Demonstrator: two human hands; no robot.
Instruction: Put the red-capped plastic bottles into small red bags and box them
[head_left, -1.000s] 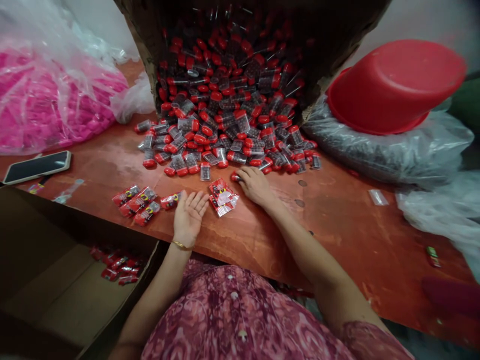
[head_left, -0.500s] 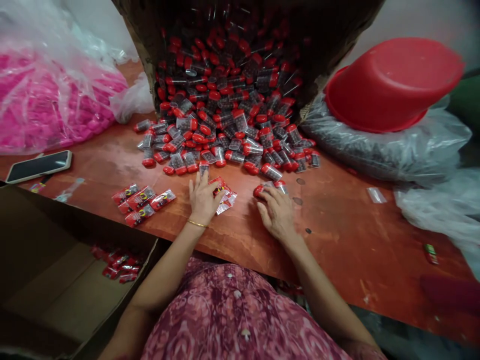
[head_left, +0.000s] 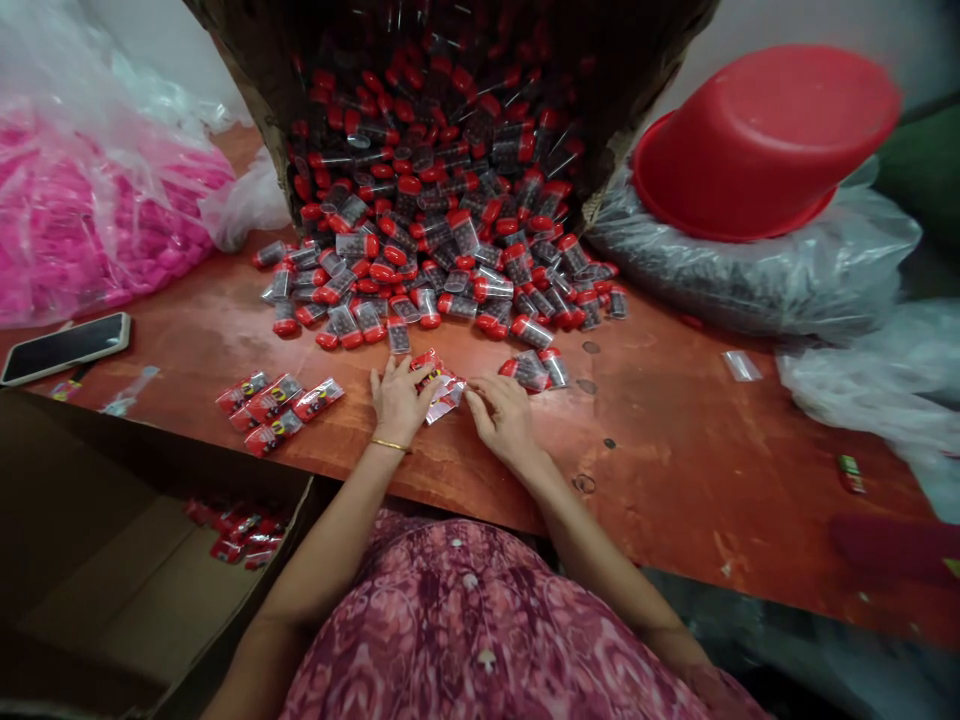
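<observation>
A tipped box point(head_left: 251, 100), cut off at the top, is filled with red-capped tubes point(head_left: 420, 200). Some packs point(head_left: 236, 530) are kept in the lower-left box point(head_left: 112, 590). Mid-frame, red packets point(head_left: 445, 386) are gripped by the left hand point(head_left: 397, 402); the grip of the right hand point(head_left: 504, 418) cannot be told.

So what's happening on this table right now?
A person sits at the red table. Both hands meet at a small stack of red printed wrappers: the left hand lies flat on it, and the right hand has its fingertips at its edge. Two red-capped clear containers lie just beyond the right hand, apart from the pile spilling from the tipped cardboard box. Wrapped packets lie to the left.
</observation>
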